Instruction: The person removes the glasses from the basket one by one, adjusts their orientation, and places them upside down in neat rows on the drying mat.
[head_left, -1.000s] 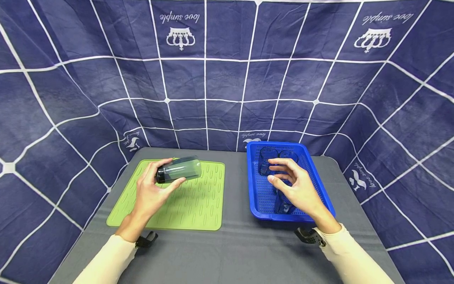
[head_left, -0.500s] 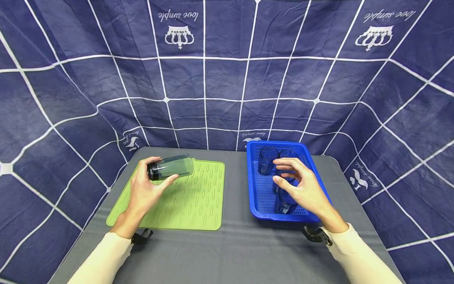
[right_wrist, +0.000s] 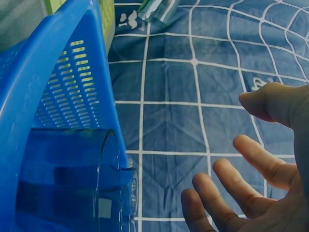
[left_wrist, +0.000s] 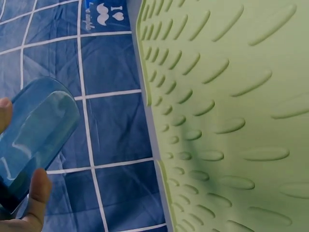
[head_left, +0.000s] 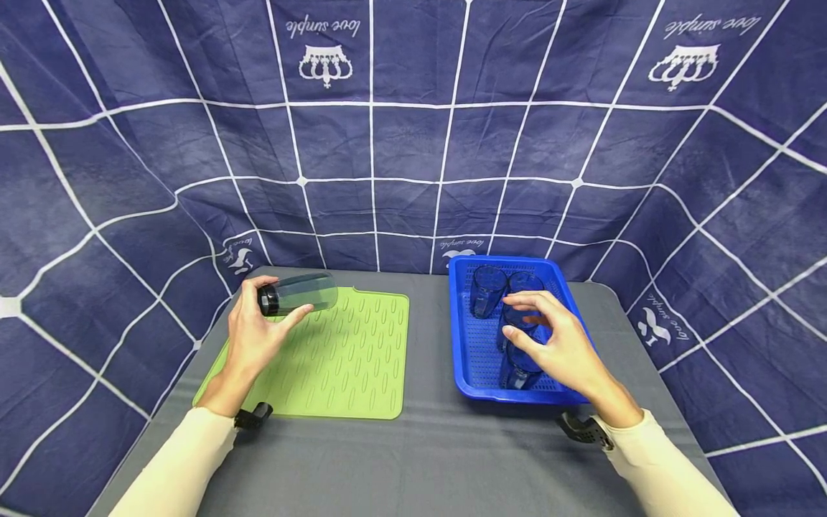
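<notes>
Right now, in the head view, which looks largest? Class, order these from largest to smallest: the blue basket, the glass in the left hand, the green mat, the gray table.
1. Gray table
2. Green mat, though partly hidden by the left hand
3. Blue basket
4. Glass in that hand, clearly smallest

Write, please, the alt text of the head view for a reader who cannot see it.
A person's left hand holds a clear glass almost sideways near a green mat. The empty right hand is over a blue basket with several glasses. Behind the gray table hangs blue cloth with white lines.
</notes>
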Demonstrator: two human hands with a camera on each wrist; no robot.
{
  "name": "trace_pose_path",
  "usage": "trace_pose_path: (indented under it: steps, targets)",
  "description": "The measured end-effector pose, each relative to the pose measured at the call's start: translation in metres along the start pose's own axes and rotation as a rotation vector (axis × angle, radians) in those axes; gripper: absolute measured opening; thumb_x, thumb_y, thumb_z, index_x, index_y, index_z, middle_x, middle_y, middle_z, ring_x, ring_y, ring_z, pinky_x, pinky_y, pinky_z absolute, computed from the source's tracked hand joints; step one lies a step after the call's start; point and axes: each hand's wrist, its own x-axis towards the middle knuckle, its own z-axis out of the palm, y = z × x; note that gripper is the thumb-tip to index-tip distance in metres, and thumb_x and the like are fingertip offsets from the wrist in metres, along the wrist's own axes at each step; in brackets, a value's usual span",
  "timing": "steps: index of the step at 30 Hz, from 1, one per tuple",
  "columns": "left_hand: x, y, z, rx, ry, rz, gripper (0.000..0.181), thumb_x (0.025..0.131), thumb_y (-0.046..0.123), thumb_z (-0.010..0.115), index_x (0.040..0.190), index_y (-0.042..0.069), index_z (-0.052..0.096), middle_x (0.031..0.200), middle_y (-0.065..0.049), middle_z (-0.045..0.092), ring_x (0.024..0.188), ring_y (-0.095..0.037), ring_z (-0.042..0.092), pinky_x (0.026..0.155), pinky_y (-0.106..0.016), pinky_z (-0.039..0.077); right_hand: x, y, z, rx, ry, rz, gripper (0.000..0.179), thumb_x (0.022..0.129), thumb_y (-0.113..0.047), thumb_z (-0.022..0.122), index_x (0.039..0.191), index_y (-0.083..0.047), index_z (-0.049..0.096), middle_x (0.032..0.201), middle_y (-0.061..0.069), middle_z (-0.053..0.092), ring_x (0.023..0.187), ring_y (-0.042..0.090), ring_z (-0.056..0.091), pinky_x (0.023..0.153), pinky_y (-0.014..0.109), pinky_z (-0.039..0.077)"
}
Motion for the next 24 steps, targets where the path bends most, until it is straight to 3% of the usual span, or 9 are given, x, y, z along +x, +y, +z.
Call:
trace_pose_path:
  steps: [5,13,16,20,24]
  targets:
    - [0.005,-0.009,-0.001,0.018,-0.006,-0.010,0.082,0.080,0.022,0.110,0.145,0.000,0.064,0.142,-0.027,0.075,0.134,-0.055,0.070,0.110,-0.066,0.050,-0.002,0.003,-0.003,-0.066,0.008,-0.033,0.050,0.099,-0.006,0.092,0.146,-0.012,0.078,0.144,0.006,0.077,0.129,0.017,0.072,0.106,0.007,0.054]
    - [0.016,-0.025,-0.003,0.050,-0.001,-0.027,0.082,0.082,0.022,0.109,0.145,-0.002,0.063,0.142,-0.030,0.074,0.137,-0.058,0.068,0.115,-0.069,0.049,-0.004,0.005,-0.004,-0.122,-0.004,-0.057,0.049,0.096,-0.007,0.094,0.142,-0.009,0.078,0.138,0.006,0.079,0.128,0.012,0.072,0.106,0.014,0.059]
    - [0.019,-0.030,-0.003,0.061,-0.012,-0.062,0.082,0.084,0.024,0.108,0.147,-0.001,0.061,0.145,-0.030,0.073,0.141,-0.057,0.067,0.117,-0.069,0.049,-0.006,0.006,-0.004,-0.146,-0.009,-0.064,0.048,0.095,-0.007,0.095,0.141,-0.007,0.079,0.137,0.005,0.079,0.129,0.008,0.070,0.106,0.017,0.060]
    - [0.021,-0.036,-0.003,0.076,-0.026,-0.133,0.087,0.084,0.026,0.108,0.152,0.003,0.057,0.148,-0.030,0.071,0.141,-0.058,0.067,0.116,-0.069,0.050,-0.009,0.008,-0.003,-0.179,-0.020,-0.067,0.048,0.095,-0.008,0.095,0.140,-0.008,0.079,0.137,0.005,0.079,0.129,0.016,0.072,0.106,0.020,0.061]
    - [0.025,-0.039,-0.003,0.073,-0.013,-0.164,0.095,0.084,0.027,0.108,0.155,0.005,0.049,0.148,-0.028,0.071,0.134,-0.061,0.069,0.113,-0.070,0.052,-0.014,0.011,-0.002,-0.205,-0.027,-0.069,0.048,0.094,-0.010,0.096,0.139,-0.012,0.079,0.139,0.004,0.079,0.130,0.020,0.072,0.105,0.025,0.062]
